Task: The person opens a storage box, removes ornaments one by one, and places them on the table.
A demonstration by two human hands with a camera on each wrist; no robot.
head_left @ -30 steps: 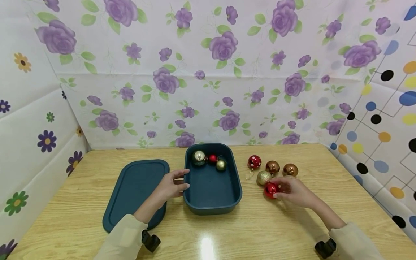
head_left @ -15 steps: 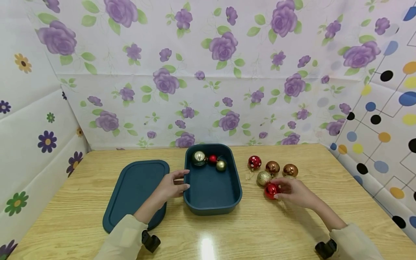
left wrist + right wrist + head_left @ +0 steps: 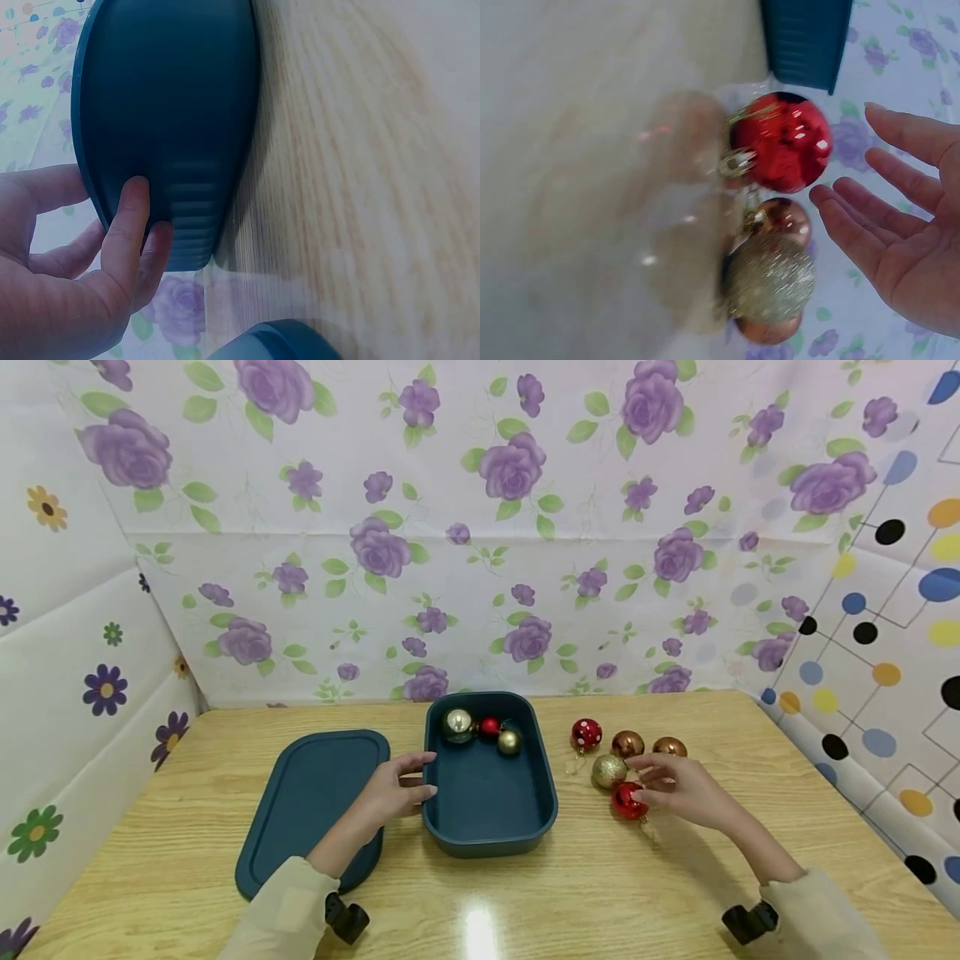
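Observation:
My left hand (image 3: 395, 789) holds the left wall of the dark blue box (image 3: 491, 845). In the left wrist view, some fingers rest on the box's outer wall (image 3: 165, 90) while others pass behind its rim, their tips hidden. My right hand (image 3: 686, 789) hovers beside a shiny red bauble (image 3: 628, 802), fingers spread; a gap between them shows in the right wrist view. Touching or near that bauble lie a glittery gold bauble (image 3: 609, 772), two copper baubles (image 3: 627, 744) and a white-dotted red bauble (image 3: 587, 734).
Inside the box sit a large pale gold bauble (image 3: 458, 725), a small red bauble (image 3: 490, 727) and a small gold bauble (image 3: 508, 742). The matching flat lid (image 3: 315, 810) lies left of the box, under my left forearm. Flowered cloth (image 3: 480, 602) closes off the table's back edge.
My right fingers have come off the shiny red bauble and spread, the hand drawing slightly right and up. The bauble stays on the table. My left hand keeps its place.

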